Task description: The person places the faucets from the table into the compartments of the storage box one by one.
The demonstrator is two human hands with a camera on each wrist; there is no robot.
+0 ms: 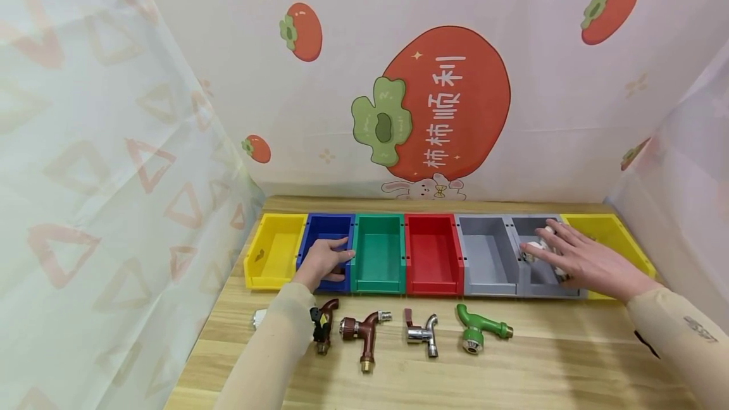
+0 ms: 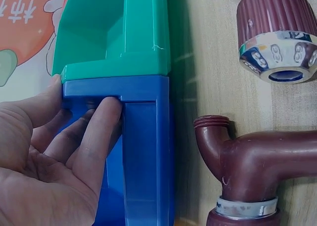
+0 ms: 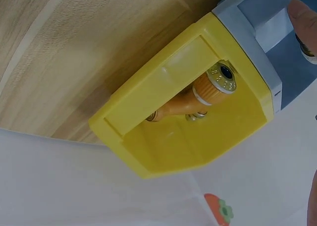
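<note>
My left hand (image 1: 323, 262) is at the blue bin (image 1: 331, 225), its thumb and fingers on either side of the wall shared with the green bin (image 1: 378, 252). In the left wrist view the fingers of the hand (image 2: 74, 146) reach inside the blue bin (image 2: 143, 161), with the thumb at its edge. My right hand (image 1: 592, 261) grips a white tap (image 1: 535, 250) in the right-hand grey bin (image 1: 535, 280). Only the thumb and part of the tap's threaded end show in the right wrist view; the remaining fingers' hold is mostly hidden there.
Red (image 1: 431, 252), grey (image 1: 486, 252) and yellow bins (image 1: 279, 248) complete the row. An orange tap (image 3: 198, 94) lies in the right yellow bin (image 3: 163, 82). In front lie brown taps (image 1: 367, 337), a silver tap (image 1: 421, 334), a green tap (image 1: 475, 328) and a partly hidden white piece (image 1: 259, 317).
</note>
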